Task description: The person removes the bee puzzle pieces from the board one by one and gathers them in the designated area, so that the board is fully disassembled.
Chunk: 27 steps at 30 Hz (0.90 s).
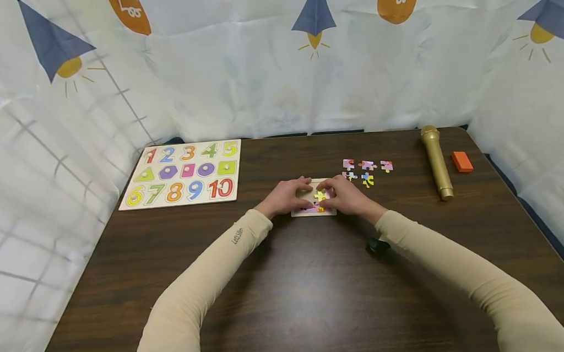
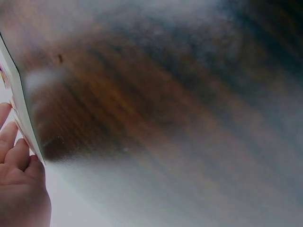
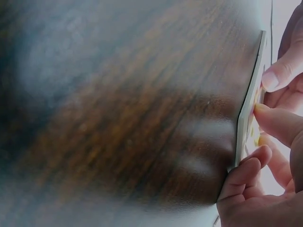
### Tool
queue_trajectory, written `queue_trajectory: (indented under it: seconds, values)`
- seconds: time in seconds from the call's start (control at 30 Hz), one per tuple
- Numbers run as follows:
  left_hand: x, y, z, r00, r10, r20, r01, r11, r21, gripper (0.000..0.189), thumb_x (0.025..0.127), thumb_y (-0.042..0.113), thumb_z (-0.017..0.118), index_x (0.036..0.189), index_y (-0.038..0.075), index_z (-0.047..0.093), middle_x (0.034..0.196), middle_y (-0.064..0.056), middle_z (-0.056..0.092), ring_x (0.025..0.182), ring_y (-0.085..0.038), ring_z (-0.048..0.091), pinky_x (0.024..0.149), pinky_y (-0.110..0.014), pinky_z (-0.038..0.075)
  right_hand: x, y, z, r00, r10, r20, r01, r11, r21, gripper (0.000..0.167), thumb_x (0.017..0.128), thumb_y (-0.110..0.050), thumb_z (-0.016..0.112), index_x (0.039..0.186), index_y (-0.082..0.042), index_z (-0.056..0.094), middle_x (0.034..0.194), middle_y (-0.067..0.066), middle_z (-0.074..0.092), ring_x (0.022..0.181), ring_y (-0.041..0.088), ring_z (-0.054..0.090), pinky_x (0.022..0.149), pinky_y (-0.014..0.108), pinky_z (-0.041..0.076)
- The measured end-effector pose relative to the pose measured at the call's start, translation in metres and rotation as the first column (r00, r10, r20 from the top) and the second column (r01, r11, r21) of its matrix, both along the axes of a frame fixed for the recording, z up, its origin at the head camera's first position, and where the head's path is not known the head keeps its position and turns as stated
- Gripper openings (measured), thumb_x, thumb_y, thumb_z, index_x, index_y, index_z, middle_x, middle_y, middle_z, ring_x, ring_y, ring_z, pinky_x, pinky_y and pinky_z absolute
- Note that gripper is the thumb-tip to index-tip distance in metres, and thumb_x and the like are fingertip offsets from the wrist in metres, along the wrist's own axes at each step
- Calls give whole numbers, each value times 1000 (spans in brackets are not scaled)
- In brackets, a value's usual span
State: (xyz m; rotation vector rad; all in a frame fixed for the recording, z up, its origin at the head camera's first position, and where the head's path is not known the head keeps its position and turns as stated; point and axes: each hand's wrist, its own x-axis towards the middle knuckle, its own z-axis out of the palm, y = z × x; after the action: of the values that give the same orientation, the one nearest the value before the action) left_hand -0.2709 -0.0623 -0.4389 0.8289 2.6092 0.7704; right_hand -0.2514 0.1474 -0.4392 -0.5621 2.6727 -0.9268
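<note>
A small jigsaw board (image 1: pixel 314 214) with a pale frame lies flat on the table between both hands. Pink and yellow pieces fill its lower edge, and a yellow puzzle piece (image 1: pixel 320 195) is at its right part. The left hand (image 1: pixel 287 196) holds the board's left side, thumb low and fingers near the top edge. From the right, the right hand (image 1: pixel 347 195) pinches the yellow piece between thumb and forefinger over the board. In the right wrist view both thumbs come close together at the board (image 3: pixel 250 111); the fingers partly hide the pieces.
Several loose jigsaw pieces (image 1: pixel 367 165) lie right of the board. A number-and-shape board (image 1: pixel 179 174) sits at the back left. A gold microphone (image 1: pixel 437 164) and an orange block (image 1: pixel 462 162) are at the back right. A small dark object (image 1: pixel 378 245) shows beside the right sleeve.
</note>
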Motion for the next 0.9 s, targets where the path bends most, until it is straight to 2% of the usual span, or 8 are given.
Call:
queue_trajectory:
  seconds: [0.33,0.7,0.9]
  values:
    - [-1,0,0,1000,-13,-17,13,1000,1,53,89,29,73,134,4,59,152,-4,41,144,-19,30,115,-35,28,-5,2,0,999,42,10,-42,999,20,42,89,-23,74,126,-5,65,100,9,60,93,25,48,75,35,41]
    - [-2,-1,-1,1000,-11,-10,11,1000,-2,53,89,29,73,134,4,59,153,-3,41,144,-19,29,115,-35,27,-3,6,3,999,35,38,-35,999,1,43,91,-19,71,131,-7,62,105,12,50,95,26,45,75,35,40]
    - [-2,0,0,1000,-8,-13,8,1000,-9,53,89,29,73,134,4,60,152,-4,41,144,-18,29,115,-35,27,-3,6,1,999,31,14,-30,999,-21,38,92,-13,68,130,-10,63,104,12,51,94,26,45,76,36,40]
